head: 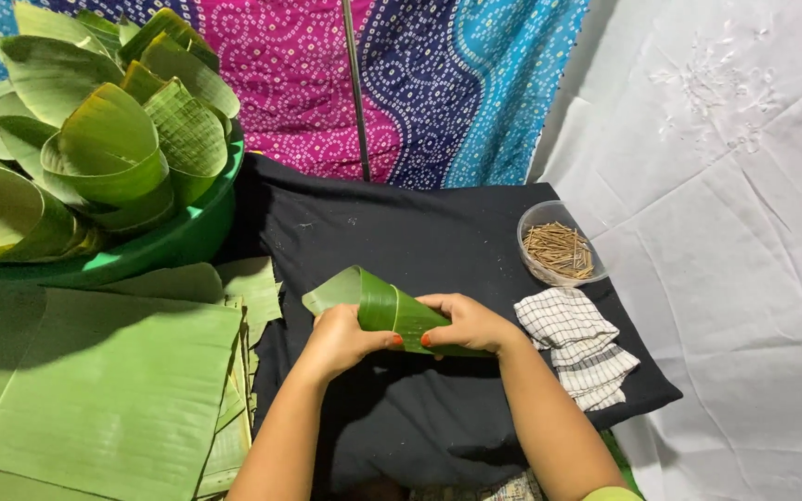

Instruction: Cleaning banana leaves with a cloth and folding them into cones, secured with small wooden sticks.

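Observation:
Both my hands hold a green banana leaf piece point(375, 301) rolled into a cone, its wide mouth pointing up and left, over a black cloth point(401, 232). My left hand point(341, 340) grips the cone from the left, thumb on the overlap. From the right, my right hand point(469, 323) wraps the narrow end. The thumbnails are painted red-orange.
A green basin point(178, 243) at top left is full of several rolled leaf cones. Flat cut leaves point(113, 390) are stacked at lower left. A clear bowl of small sticks point(557, 249) and a folded checked cloth point(575, 343) lie to the right. White sheet beyond.

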